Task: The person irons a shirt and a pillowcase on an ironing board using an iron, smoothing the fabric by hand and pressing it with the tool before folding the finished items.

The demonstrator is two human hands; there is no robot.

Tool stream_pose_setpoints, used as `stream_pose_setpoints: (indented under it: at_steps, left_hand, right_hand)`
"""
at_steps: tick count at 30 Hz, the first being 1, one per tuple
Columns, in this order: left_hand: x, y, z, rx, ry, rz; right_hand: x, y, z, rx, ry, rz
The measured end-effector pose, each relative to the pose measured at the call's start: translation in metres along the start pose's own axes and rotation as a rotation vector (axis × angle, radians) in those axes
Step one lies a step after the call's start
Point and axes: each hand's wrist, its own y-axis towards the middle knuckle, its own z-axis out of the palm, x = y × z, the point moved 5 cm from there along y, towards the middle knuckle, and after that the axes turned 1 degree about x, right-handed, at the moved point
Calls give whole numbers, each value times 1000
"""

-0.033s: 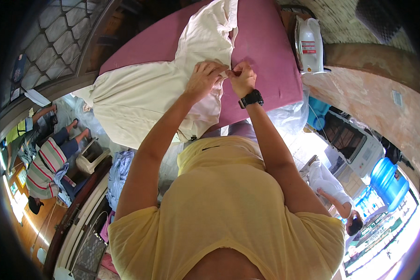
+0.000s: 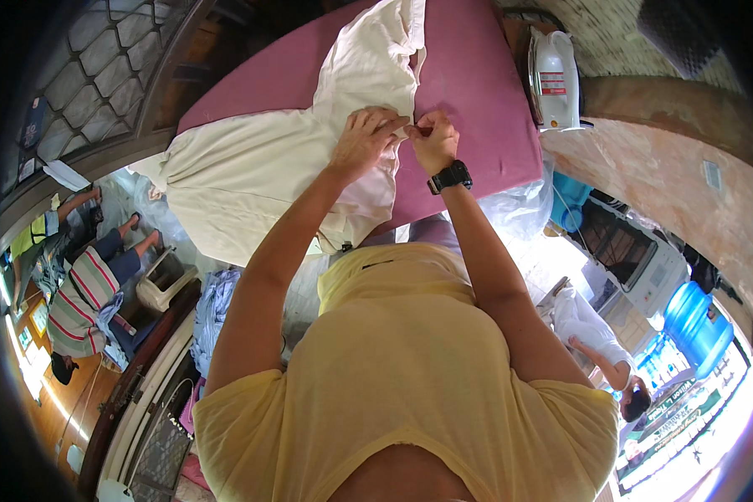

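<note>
A cream cloth garment lies spread over a maroon padded board, its lower part hanging over the near left side. Its right edge runs down the middle of the board. My left hand rests on the cloth beside that edge, fingers bent toward the right and closed on the fabric; its fingertips are partly hidden. Close by on the right, my right hand pinches the garment's edge between thumb and curled fingers. A black watch is on my right wrist.
A white iron-like appliance stands beyond the board's right side. Clear plastic hangs below that corner. A lattice grille is at far left. One person is at left, another at right near a blue water jug.
</note>
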Motion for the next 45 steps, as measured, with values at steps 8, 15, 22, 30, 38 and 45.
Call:
stream_pose_setpoints:
  at_steps: [8, 15, 22, 30, 38, 45]
  left_hand:
    - [-5, -2, -7, 34, 92, 39]
    - [-6, -3, -6, 74, 80, 28]
    - [-6, -4, -4, 83, 108, 39]
    - [-4, -6, 0, 92, 161, 60]
    - [-7, -5, -2, 96, 159, 61]
    - [-7, -7, 1, 93, 210, 54]
  right_hand:
    - [-7, -12, 9, 34, 6, 106]
    - [-22, -22, 18, 62, 143, 32]
    - [2, -29, 5, 29, 77, 16]
    - [0, -30, 11, 28, -8, -121]
    - [-1, -26, 6, -24, -2, -107]
    - [-7, -50, 7, 0, -222, -136]
